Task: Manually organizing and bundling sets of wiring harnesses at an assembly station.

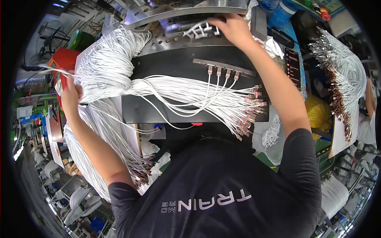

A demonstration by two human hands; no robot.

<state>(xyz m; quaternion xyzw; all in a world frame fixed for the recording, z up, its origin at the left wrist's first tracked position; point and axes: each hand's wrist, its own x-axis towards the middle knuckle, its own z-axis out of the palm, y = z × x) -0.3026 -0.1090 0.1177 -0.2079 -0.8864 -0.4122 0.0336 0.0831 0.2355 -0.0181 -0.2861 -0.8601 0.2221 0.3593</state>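
Right hand (232, 27) at 12 o'clock, fingers curled on white part (201, 29). Left hand (70, 95) at 9 o'clock pinches cables (107, 67). Advice: lift part squarely, keep cables untangled.

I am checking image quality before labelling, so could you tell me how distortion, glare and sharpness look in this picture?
Head view: strong fisheye bending with a black rim; glare on the metal plate at the top; the white cable bundle and the right hand are sharp; the left hand is slightly soft; the far edges are dim and smeared.
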